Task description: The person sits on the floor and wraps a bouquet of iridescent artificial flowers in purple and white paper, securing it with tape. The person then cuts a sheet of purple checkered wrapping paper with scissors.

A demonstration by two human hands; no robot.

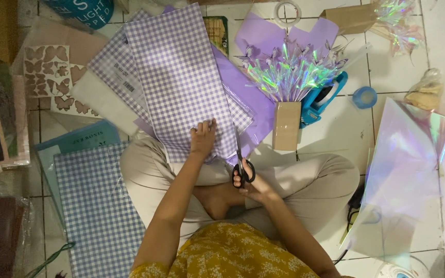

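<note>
The right hand (251, 184) has its grip closed through the handles of black scissors (242, 162), blades on the edge of the purple checked paper (181, 77). The left hand (203, 138) presses flat on that paper, just left of the scissors. Beyond the paper's right edge stand iridescent folded shapes (289, 72) and a blue tape dispenser (321, 98) on the tiled floor (392, 72).

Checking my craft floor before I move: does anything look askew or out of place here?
Nothing looks damaged or spilled. The gingham sheet lies askew over the purple paper, held by the left hand while the right hand works the scissors.
</note>
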